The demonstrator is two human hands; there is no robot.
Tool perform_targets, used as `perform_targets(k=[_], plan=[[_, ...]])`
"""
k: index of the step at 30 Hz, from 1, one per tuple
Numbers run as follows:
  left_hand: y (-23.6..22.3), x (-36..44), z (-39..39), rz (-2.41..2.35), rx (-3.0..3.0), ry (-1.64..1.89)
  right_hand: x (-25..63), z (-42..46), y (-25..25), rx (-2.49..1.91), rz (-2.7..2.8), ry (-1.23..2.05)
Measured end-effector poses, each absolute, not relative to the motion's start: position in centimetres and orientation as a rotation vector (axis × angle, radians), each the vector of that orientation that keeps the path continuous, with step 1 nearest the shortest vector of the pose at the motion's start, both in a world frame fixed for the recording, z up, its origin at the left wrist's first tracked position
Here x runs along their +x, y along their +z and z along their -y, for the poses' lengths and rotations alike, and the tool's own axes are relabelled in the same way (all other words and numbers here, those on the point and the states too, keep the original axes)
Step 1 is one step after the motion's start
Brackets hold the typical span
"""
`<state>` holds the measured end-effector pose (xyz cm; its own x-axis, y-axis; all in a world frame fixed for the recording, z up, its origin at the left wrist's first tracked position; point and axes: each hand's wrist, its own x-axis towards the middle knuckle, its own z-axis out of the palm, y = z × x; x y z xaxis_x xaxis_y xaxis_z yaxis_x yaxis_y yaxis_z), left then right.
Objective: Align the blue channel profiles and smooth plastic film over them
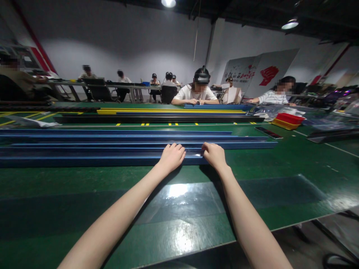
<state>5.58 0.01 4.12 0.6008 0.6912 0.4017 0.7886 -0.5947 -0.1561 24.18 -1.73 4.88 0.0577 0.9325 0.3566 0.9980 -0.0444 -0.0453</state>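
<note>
A long blue channel strip (84,160) lies lengthwise on the green table, its right end between and under my hands. My left hand (172,156) curls over this strip near that end, its fingertips hidden on the far side. At the very end is my right hand (215,155), with bent fingers gripping the strip there. More blue channel strips (241,145) lie parallel just beyond my fingers. Something clear and shiny glints inside the channel between my hands; I cannot make out what it is.
Clear plastic film (269,190) lies flat along the near side of the green table (303,160). Farther off are black and yellow strips (168,118), a phone (268,132) and red and yellow trays (287,120). A co-worker (183,93) sits opposite, hands on another blue strip.
</note>
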Motion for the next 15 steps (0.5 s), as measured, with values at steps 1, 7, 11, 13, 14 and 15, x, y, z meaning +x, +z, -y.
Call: perform_targets(k=[1,7,11,13,14,15], plan=[[4.11,5.64,0.06,1.178,-2.530,-0.431,24.02,1.73,4.85,-2.034,1.984,-0.335],[4.42,5.81,0.30,1.145,-2.608,-0.385,23.44,1.70,4.71,-1.948,2.088,-0.316],[4.57,5.69,0.22,1.164,-2.599,-0.384,23.86,1.61,4.69,-1.953,2.062,-0.308],[4.57,5.61,0.11,1.178,-2.579,-0.394,24.15,1.58,4.71,-1.970,2.037,-0.311],[4.56,5.57,0.06,1.189,-2.565,-0.400,24.29,1.58,4.73,-1.983,2.020,-0.313],[4.56,5.53,0.01,1.203,-2.549,-0.405,24.41,1.59,4.74,-1.998,2.002,-0.315]])
